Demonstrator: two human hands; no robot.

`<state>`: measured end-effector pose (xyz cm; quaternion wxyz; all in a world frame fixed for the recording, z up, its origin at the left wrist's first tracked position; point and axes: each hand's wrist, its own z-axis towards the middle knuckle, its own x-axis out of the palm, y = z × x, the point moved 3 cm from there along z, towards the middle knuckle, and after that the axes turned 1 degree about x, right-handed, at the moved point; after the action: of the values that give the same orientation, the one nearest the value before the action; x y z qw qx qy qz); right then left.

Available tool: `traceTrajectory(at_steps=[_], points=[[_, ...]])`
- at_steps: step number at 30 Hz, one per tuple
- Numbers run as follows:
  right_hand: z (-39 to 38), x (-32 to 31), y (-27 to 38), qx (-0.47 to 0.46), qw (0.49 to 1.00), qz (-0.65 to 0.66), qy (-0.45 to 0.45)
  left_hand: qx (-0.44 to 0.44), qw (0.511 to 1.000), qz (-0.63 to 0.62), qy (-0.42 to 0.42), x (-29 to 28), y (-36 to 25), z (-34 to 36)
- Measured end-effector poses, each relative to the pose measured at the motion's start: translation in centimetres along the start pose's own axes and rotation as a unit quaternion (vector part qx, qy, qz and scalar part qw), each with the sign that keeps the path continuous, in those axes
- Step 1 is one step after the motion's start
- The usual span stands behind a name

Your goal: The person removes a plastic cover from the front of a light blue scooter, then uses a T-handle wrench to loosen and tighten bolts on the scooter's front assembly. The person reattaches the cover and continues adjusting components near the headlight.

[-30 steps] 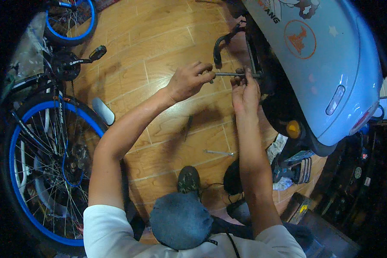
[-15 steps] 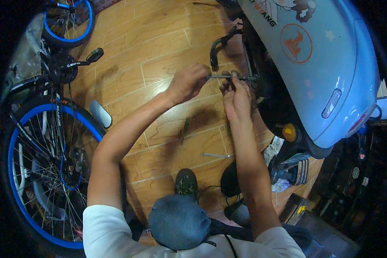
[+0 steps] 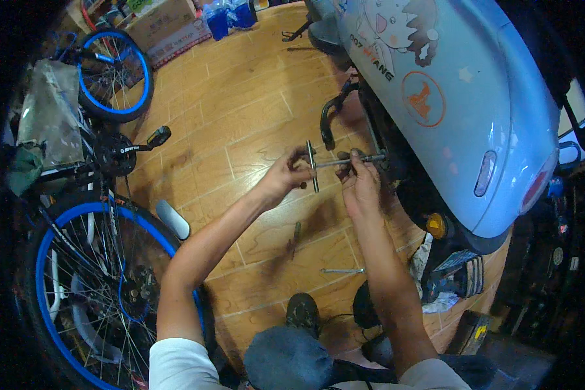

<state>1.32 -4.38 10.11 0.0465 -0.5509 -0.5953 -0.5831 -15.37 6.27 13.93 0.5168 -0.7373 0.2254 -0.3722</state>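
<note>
A T-handle socket wrench (image 3: 312, 177) lies nearly level, its crossbar upright and its shaft reaching right to the lower side of a pale blue scooter (image 3: 461, 130). My left hand (image 3: 283, 179) is at the crossbar, thumb and fingers loosely curled about it. Further along the shaft, my right hand (image 3: 363, 190) pinches it between thumb and fingers, close to the scooter. The wrench's far end meets the dark underside, where the fitting is too dark to make out. Above my right hand a curved black lever (image 3: 329, 120) sticks out from the scooter.
A bicycle with blue rims (image 3: 38, 260) stands at the left, with a mirror (image 3: 173, 220) beside its wheel. A spanner (image 3: 344, 270) and a thin dark tool (image 3: 297, 231) lie on the wood-look floor (image 3: 247, 104). Cardboard boxes (image 3: 169, 32) stand at the back.
The view has shifted, so the scene sits lower. My left hand has loosened from a closed grip, and the wrench's crossbar now shows upright. My right hand stays on the shaft.
</note>
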Motion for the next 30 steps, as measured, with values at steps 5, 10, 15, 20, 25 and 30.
traceTrajectory(at_steps=[5, 10, 15, 20, 25, 30], points=[[0.2, 0.1, 0.8, -0.003, 0.999, 0.037, 0.01, 0.451, 0.653, 0.609, 0.001, 1.5, -1.3, -0.4], [0.3, 0.6, 0.6, -0.005, 1.0, 0.001, 0.002, 0.074, 0.942, 0.285, -0.164, -2.3, -1.8, -0.9], [0.1, 0.6, 0.3, -0.029, 0.999, 0.034, 0.005, -0.168, 0.972, -0.16, 0.03, 0.1, -0.6, -1.3], [-0.3, 0.8, 0.7, -0.021, 1.0, 0.005, 0.0, 0.253, 0.874, 0.407, 0.077, 1.2, -2.7, 0.7], [-0.2, 0.9, 0.9, 0.006, 0.999, 0.029, 0.022, 0.491, 0.593, 0.638, 0.006, 2.8, -3.3, -0.7], [0.5, 0.7, 0.6, -0.001, 0.999, 0.041, 0.027, -0.013, 0.986, 0.012, -0.168, 0.4, -0.7, -1.8]])
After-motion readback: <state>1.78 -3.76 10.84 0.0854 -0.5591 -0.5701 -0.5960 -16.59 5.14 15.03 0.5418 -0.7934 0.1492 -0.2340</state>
